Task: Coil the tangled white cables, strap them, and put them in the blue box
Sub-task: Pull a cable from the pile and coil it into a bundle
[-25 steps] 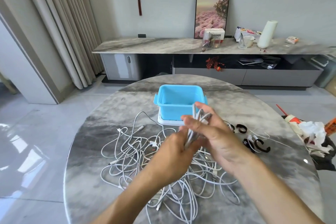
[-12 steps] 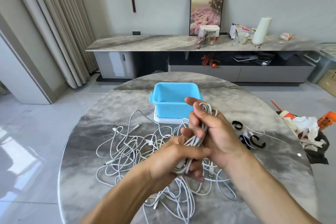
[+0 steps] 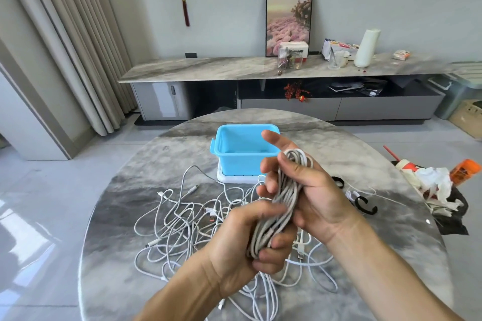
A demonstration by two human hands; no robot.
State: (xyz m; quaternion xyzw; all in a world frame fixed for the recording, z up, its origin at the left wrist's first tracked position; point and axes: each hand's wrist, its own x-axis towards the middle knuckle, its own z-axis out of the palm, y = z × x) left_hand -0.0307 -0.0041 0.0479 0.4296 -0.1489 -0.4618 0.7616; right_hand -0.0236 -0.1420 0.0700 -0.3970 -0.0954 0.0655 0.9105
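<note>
Both hands grip one coiled bundle of white cable above the table: the left hand curls its fingers round the bundle's lower end, and the right hand clasps the upper loops, thumb laid across them and forefinger pointing up. Beneath the hands the remaining white cables lie tangled on the marble top. The blue box stands open just beyond them on a white lid. Black straps lie on the table to the right of the hands.
</note>
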